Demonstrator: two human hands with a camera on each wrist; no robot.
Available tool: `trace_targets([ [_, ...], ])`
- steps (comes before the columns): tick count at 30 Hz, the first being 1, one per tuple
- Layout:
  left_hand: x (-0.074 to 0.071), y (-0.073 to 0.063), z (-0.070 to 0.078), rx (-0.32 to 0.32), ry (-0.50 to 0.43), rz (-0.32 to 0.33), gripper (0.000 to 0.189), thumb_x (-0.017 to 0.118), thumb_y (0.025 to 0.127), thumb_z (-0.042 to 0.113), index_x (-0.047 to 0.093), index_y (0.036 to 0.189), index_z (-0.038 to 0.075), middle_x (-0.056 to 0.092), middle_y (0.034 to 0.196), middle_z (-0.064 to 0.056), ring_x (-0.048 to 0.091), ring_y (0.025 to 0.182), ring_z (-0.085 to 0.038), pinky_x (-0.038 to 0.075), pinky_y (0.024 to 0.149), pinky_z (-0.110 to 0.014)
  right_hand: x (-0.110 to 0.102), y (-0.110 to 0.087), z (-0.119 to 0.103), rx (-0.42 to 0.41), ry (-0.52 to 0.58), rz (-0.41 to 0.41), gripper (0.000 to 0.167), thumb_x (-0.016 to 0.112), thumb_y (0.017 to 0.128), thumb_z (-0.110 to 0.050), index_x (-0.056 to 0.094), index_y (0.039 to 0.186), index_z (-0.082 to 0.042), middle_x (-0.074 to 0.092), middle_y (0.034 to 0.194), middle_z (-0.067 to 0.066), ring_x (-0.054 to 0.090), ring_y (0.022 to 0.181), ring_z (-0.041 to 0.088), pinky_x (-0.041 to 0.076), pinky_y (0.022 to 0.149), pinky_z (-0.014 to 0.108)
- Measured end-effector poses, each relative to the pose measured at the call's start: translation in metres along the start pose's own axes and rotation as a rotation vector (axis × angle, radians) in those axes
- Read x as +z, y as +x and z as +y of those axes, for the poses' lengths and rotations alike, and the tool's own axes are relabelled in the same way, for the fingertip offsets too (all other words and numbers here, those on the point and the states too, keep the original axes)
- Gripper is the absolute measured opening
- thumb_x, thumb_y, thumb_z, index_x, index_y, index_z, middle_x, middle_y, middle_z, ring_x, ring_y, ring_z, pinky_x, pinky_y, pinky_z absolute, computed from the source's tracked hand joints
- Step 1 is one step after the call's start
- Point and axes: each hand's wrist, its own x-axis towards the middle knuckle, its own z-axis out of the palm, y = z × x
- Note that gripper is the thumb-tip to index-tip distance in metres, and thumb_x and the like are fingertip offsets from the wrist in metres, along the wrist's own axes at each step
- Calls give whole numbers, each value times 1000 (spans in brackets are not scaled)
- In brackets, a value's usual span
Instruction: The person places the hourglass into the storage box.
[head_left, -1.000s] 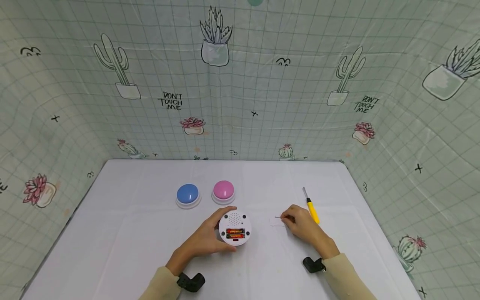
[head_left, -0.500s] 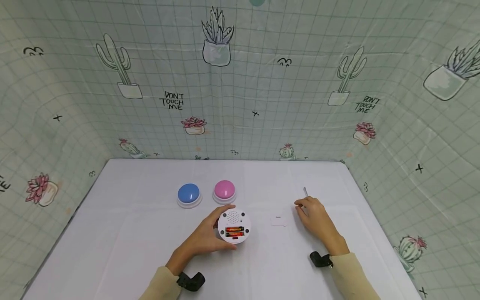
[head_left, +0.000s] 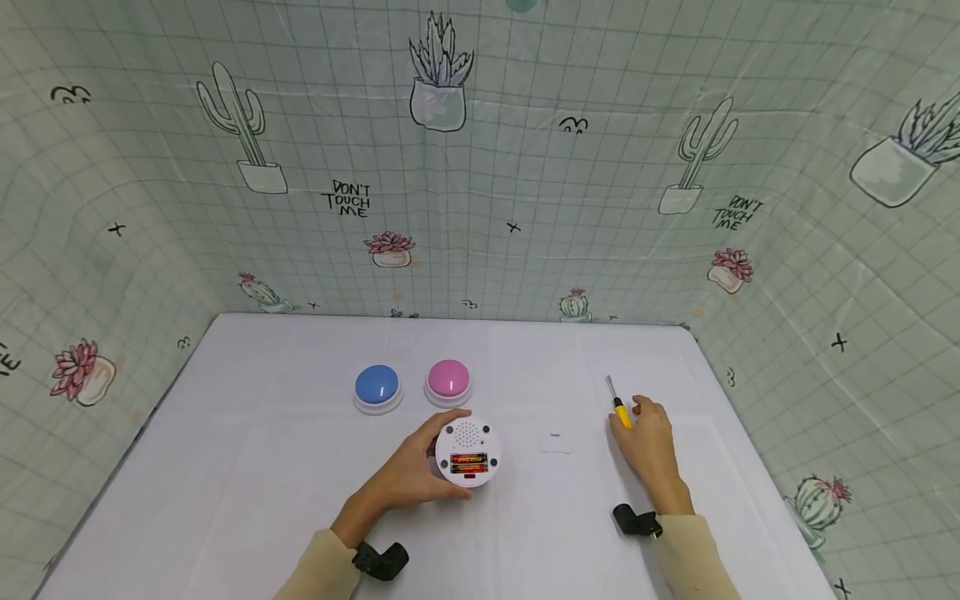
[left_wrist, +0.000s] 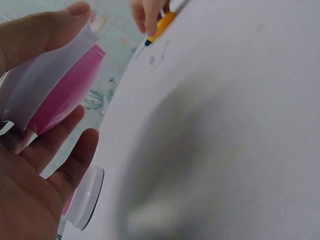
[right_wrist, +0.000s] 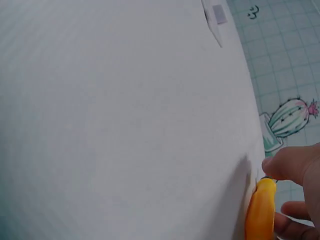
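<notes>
The left hand point(head_left: 408, 479), thumb and fingers spread wide, grips by its rim, probably the surest hold, a likely light, stiff, slick white device point(head_left: 468, 446) over the table point(head_left: 555, 521), while beyond, the right hand point(head_left: 649, 437) half-curls at a yellow screwdriver point(head_left: 621, 412), firm hold unclear.

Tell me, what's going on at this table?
A person's left hand holds a turned-over pink-and-white button, its two batteries exposed. The right hand is at a yellow screwdriver; whether it grips is unclear. A small white piece lies between the hands. A blue button and pink button stand farther back.
</notes>
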Motion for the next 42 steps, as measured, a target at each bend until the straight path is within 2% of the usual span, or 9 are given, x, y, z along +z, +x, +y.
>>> trace_targets([
  [8,1,1,-1,12,8,-10,102,96,70,15,39,155,20,52,148,-5,57,125,-24,50,105,-28,5,-1,3,64,22,33,40,67,91,-11,63,120,17,63,104,31,61,95,43,52,83,53],
  [14,0,-1,1,5,0,-11,103,96,70,14,39,155,18,52,148,-5,57,125,-24,50,106,-28,5,-1,4,51,25,64,29,66,90,-5,67,110,15,65,99,30,64,90,43,53,79,51],
  [19,0,0,0,3,3,-9,102,96,69,15,40,155,21,53,147,-5,57,123,-24,51,104,-27,3,-2,2,58,27,54,27,65,90,-5,69,109,13,67,97,29,65,88,40,53,77,48],
  [24,0,-1,0,-6,-1,-7,102,96,70,15,40,155,22,53,146,-4,57,123,-23,51,104,-27,1,-6,1,61,49,38,25,68,92,-8,71,110,9,69,98,26,66,88,36,52,74,38],
  [30,-1,-1,2,6,-25,-11,103,96,69,12,39,155,19,53,146,-5,59,123,-24,51,103,-26,-4,-14,-6,24,107,44,24,69,93,-9,73,112,4,71,107,24,68,94,35,51,77,33],
  [34,-3,-1,2,7,-53,-17,103,95,71,11,38,156,15,53,147,-6,59,124,-26,50,102,-23,-14,-20,-17,-25,141,36,21,71,92,-11,74,111,-1,72,109,20,67,89,30,50,73,27],
  [37,-4,-1,4,14,-82,-22,102,93,73,10,37,157,15,52,147,-9,59,125,-28,49,101,-20,-23,-26,-31,-78,170,1,20,72,92,-12,74,110,-4,73,107,17,67,87,27,49,69,21],
  [42,-5,-1,8,37,-140,-33,102,90,75,7,32,158,14,50,148,-12,58,127,-30,50,101,-19,-38,-39,-63,-163,250,-134,18,73,93,-11,73,111,-8,75,105,11,71,93,24,54,75,19],
])
